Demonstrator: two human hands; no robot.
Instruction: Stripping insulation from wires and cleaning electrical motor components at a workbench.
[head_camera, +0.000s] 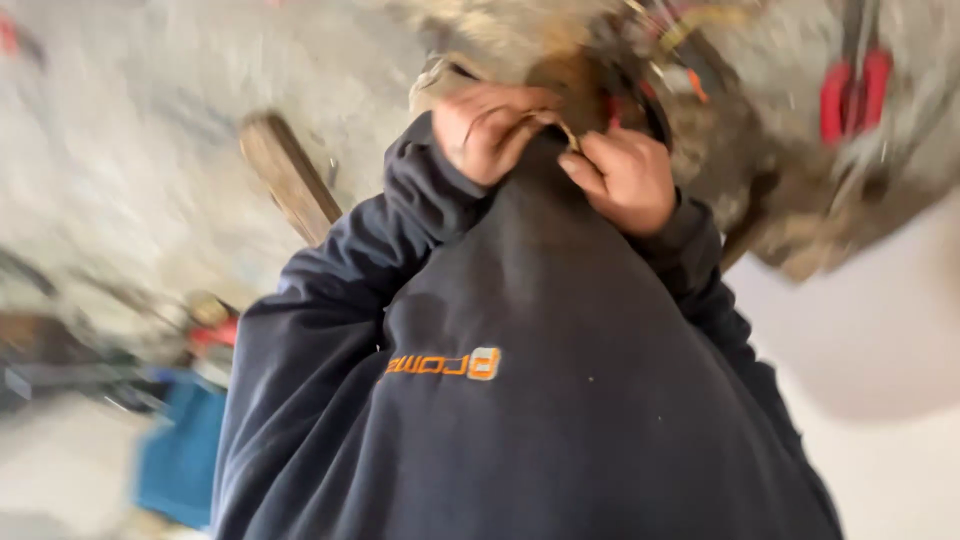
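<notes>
The view is blurred and looks down my dark navy sweatshirt (520, 400). My left hand (488, 128) and my right hand (625, 180) are close together in front of my chest, both with fingers curled. A thin pale strand (562, 126), perhaps a wire or cord, runs between their fingertips, and both hands pinch it. Just beyond the hands is a dirty brown mass (560, 50) with tangled coloured wires; the blur hides what it is.
A red-handled tool (850, 90) lies at the top right on a dirty surface. A wooden bar (288, 175) slants across the grey concrete floor at left. A blue object (180, 455) sits at the lower left. A white curved surface (880, 320) fills the right.
</notes>
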